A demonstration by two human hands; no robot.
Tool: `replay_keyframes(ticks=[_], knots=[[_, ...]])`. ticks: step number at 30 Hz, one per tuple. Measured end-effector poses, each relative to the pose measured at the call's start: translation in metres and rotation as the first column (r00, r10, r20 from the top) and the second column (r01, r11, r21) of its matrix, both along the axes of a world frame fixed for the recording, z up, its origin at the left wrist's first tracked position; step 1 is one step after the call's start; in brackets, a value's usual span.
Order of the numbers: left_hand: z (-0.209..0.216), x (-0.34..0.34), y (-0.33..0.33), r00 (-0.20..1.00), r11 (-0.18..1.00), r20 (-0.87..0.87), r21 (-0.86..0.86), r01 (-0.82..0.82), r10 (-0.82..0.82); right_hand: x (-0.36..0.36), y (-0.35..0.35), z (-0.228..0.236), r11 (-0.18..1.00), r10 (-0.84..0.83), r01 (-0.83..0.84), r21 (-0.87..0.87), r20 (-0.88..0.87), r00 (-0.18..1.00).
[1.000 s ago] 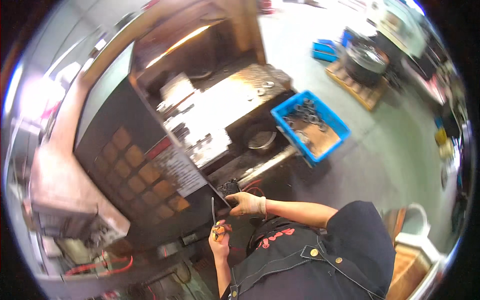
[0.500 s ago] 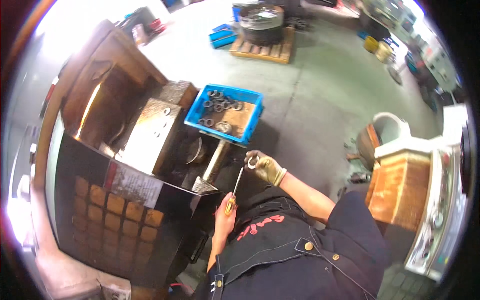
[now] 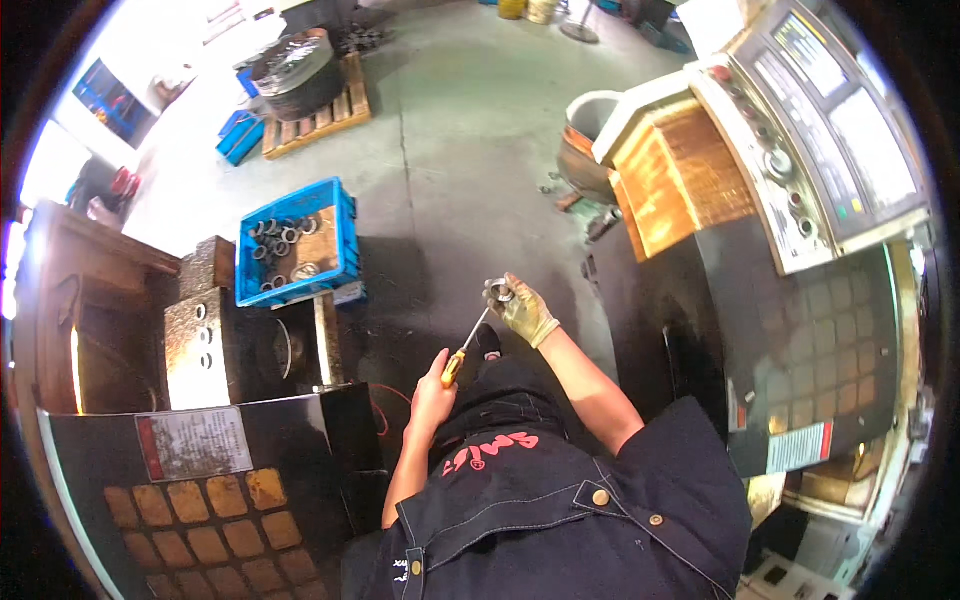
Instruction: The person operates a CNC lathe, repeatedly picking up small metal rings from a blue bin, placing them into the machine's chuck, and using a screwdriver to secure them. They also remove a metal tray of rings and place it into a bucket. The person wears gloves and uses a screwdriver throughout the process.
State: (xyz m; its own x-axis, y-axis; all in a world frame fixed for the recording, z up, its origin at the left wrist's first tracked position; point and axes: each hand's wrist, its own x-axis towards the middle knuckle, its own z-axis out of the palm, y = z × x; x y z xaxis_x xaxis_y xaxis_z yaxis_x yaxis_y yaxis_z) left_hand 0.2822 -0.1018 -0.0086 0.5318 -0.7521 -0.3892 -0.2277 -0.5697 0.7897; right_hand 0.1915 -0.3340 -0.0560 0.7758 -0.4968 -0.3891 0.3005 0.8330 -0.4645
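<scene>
My left hand [image 3: 431,400], bare, is closed around the yellow handle of a screwdriver [image 3: 455,367]. Its long thin shaft points up and to the right. In a pale work glove, my right hand [image 3: 530,316] pinches a small metal ring [image 3: 502,292] between its fingers. The screwdriver's tip is at the ring's lower edge; whether it touches or enters the ring I cannot tell. Both hands are in front of my body, above the floor. Left of them, a blue crate [image 3: 348,232] holds several similar metal rings [image 3: 290,236].
At left stands an open machine with a dark slotted panel [image 3: 190,500] and a metal block [image 3: 196,350]. On the right is another machine with a control panel [image 3: 790,150]. Farther back are a bucket [image 3: 590,150] and a wooden pallet [image 3: 350,110] under a wrapped drum [image 3: 295,75].
My view has swung right, so the crate and left machine sit farther left and the right machine shows more. The screwdriver tip and ring have come closer together.
</scene>
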Motion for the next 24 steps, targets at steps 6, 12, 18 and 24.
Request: replay_keyframes(ticks=[6,12,18,24], knots=[[-0.002,-0.033,-0.009,0.983,0.982,-0.022,0.04,0.183,-0.182,-0.092,0.008,-0.016,0.958,-0.228,0.237,0.158,-0.075,0.971],[0.012,-0.07,-0.027,0.913,0.914,0.053,-0.004,0.406,-0.405,-0.146,0.032,0.0,0.93,-0.365,0.368,0.01,-0.106,0.925],[-0.01,-0.118,-0.024,0.808,0.81,0.066,0.026,0.586,-0.586,-0.228,0.063,-0.027,0.929,-0.356,0.369,-0.016,-0.306,0.883],[0.0,-0.161,-0.044,0.638,0.643,0.09,0.153,0.75,-0.765,-0.308,0.065,-0.036,0.843,-0.505,0.528,0.098,-0.191,0.842]])
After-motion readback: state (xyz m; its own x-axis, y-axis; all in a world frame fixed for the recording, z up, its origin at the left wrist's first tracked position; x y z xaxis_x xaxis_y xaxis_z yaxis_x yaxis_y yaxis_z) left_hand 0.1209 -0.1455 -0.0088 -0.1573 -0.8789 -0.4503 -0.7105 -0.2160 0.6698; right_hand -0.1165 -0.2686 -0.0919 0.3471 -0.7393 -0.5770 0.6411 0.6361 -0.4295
